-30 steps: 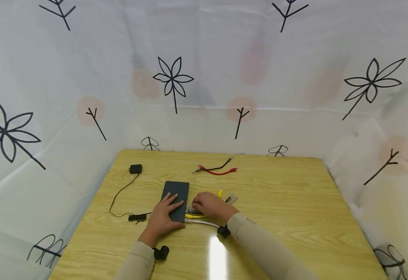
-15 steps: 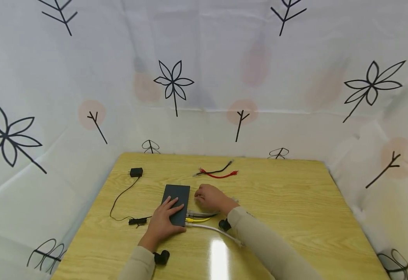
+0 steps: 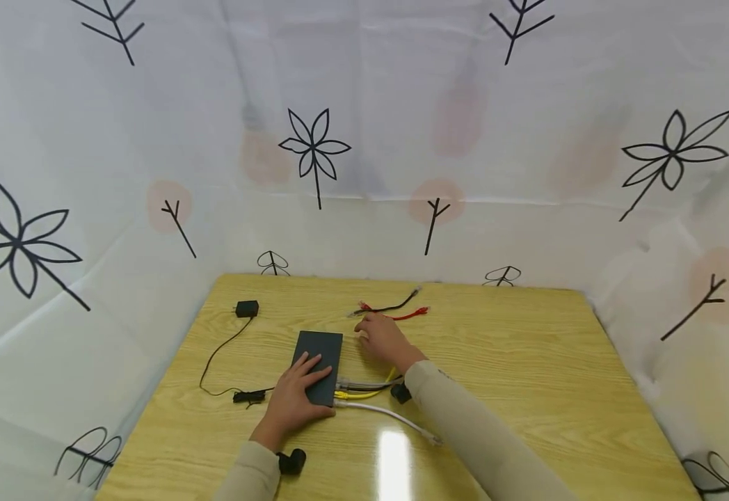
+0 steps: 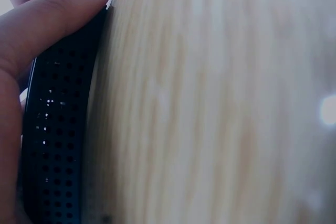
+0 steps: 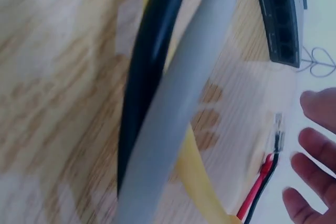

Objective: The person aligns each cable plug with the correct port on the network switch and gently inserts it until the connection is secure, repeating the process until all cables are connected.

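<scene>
My left hand point(image 3: 294, 398) lies with spread fingers on top of a dark network switch point(image 3: 325, 346). In the left wrist view its thumb point(image 4: 63, 14) runs along the switch's perforated side point(image 4: 60, 150). Grey, black and yellow network cables point(image 3: 363, 395) and a white network cable point(image 3: 386, 412) come out of the switch's right side. My right hand point(image 3: 382, 339), holding nothing, hovers at the near side of a red network cable point(image 3: 414, 313) and a short black network cable point(image 3: 397, 305). Its fingers point(image 5: 310, 169) are loosely bent and apart in the right wrist view.
A black power adapter point(image 3: 247, 308) lies at the back left. Its thin cord point(image 3: 208, 362) runs to a tied bundle point(image 3: 249, 396) and on to the switch. A white patterned cloth point(image 3: 364, 139) stands behind the wooden table point(image 3: 515, 362).
My right hand has moved from the cables beside the switch toward the back of the table, up to the red and black cables. The left hand stays on the switch.
</scene>
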Motion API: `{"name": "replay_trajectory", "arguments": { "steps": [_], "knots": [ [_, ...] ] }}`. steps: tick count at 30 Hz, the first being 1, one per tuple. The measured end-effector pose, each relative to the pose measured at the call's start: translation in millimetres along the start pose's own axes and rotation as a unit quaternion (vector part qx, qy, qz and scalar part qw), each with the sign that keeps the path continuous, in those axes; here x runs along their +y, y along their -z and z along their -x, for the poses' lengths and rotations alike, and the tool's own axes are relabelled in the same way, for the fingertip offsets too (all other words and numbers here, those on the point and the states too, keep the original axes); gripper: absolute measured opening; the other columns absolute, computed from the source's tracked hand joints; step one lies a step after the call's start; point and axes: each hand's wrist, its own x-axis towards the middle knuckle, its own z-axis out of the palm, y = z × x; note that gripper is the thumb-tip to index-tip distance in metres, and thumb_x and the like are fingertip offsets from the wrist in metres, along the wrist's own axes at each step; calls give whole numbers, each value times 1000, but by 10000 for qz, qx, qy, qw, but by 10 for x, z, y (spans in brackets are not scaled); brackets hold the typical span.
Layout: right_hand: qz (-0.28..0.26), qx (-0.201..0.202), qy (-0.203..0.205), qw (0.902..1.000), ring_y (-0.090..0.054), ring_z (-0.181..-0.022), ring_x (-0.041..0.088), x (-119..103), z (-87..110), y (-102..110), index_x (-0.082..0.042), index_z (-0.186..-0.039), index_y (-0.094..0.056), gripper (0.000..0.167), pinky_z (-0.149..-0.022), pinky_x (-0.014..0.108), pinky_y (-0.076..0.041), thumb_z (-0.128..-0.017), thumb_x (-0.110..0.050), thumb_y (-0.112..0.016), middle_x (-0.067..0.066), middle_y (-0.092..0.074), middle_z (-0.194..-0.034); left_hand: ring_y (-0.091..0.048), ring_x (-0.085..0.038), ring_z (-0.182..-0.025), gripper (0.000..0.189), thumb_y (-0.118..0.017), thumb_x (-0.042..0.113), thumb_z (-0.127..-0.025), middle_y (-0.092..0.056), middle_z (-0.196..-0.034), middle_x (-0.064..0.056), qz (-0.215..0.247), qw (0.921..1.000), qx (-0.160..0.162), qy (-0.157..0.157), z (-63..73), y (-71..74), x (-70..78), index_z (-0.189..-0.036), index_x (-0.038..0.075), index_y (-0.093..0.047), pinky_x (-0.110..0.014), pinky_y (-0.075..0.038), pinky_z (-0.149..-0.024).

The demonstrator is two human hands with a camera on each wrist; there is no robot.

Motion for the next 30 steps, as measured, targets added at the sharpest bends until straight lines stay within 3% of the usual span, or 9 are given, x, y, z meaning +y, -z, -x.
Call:
{"name": "replay_trajectory", "arguments": {
  "steps": [11, 20, 30],
  "knots": [
    [-112, 239, -552, 9981, -55, -119, 31, 69, -132, -59, -12, -126, -64, 32, -101, 53, -45, -95, -21, -63, 9, -60, -129, -24, -26, -149, 83, -81, 62, -64, -40, -154, 5, 2, 9999, 144, -19, 0, -11, -3, -138, 35, -56, -59, -29, -113],
    [48, 28, -929, 9957, -49, -131, 31, 133, -258, -146, -13, -140, -53, 46, -106, 53, -41, -97, -25, -60, 8, -53, -140, -29, -31, -146, 83, -81, 62, -63, -43, -152, 2, -45, 9992, 318, -234, -3, -19, -24, -137, 32, -57, -60, -32, -110],
    [58, -99, -1140, 9934, -49, -130, 32, 213, -326, -182, -21, -147, -44, 54, -103, 54, -43, -96, -26, -61, 8, -52, -141, -24, -24, -149, 82, -82, 61, -64, -39, -154, 7, 61, 9998, 188, -19, -14, -22, -37, -138, 35, -55, -58, -29, -114]
  ]
}}
